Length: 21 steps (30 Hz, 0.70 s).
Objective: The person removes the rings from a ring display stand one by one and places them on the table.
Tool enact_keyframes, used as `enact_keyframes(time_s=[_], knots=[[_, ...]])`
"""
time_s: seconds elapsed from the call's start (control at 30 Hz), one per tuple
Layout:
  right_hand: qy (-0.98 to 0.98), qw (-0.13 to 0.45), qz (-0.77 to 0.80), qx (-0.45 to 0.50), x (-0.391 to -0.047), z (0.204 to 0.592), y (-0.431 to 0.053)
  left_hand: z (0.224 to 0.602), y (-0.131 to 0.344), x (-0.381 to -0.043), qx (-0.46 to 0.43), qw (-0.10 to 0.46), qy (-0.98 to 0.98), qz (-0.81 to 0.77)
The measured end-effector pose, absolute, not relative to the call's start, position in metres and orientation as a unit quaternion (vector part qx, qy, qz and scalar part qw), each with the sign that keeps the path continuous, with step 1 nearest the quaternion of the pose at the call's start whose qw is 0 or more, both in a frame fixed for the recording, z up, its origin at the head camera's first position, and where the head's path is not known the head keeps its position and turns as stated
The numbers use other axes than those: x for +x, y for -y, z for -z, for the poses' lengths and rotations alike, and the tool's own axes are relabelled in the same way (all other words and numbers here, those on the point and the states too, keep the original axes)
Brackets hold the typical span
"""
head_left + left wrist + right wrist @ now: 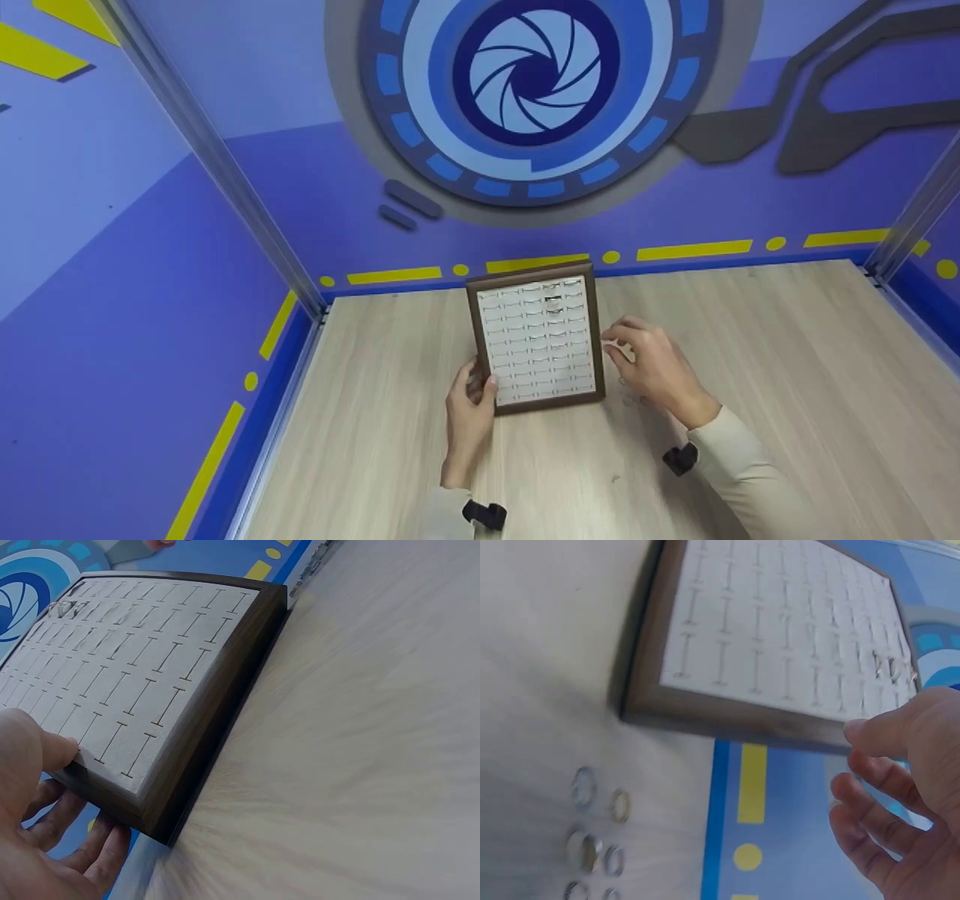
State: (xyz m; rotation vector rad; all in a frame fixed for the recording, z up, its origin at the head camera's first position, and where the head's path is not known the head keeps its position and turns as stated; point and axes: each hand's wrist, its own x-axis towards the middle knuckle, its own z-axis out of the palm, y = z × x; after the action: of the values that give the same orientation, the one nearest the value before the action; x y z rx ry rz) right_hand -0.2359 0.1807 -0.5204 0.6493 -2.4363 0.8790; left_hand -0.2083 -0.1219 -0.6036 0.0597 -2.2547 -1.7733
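Observation:
A wood-framed ring display board (536, 360) stands tilted on the table, its white pad lined with rows of slots. Several rings (892, 669) sit in slots near its upper right. My left hand (470, 412) grips the lower left edge, thumb (58, 750) on the front of the frame and fingers behind. My right hand (654, 364) is beside the board's right edge, fingers bent and thumb close to the index finger. I cannot tell whether a small ring is between those fingertips. Several loose rings (583, 849) lie on the table below the right hand.
The wooden-topped table (375, 450) meets a blue printed wall (285, 202) close behind the board. A metal post (225, 172) rises at the back left corner. A tiny scrap (616, 478) lies on the tabletop nearer the front.

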Motion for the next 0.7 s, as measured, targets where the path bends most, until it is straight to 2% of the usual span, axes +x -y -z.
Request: enact_keyframes(time_s=[0.7], knots=[[0.846, 0.304, -0.336, 0.28, -0.258, 0.495, -0.13, 0.604, 0.124, -0.208, 0.011, 0.131, 0.781, 0.61]])
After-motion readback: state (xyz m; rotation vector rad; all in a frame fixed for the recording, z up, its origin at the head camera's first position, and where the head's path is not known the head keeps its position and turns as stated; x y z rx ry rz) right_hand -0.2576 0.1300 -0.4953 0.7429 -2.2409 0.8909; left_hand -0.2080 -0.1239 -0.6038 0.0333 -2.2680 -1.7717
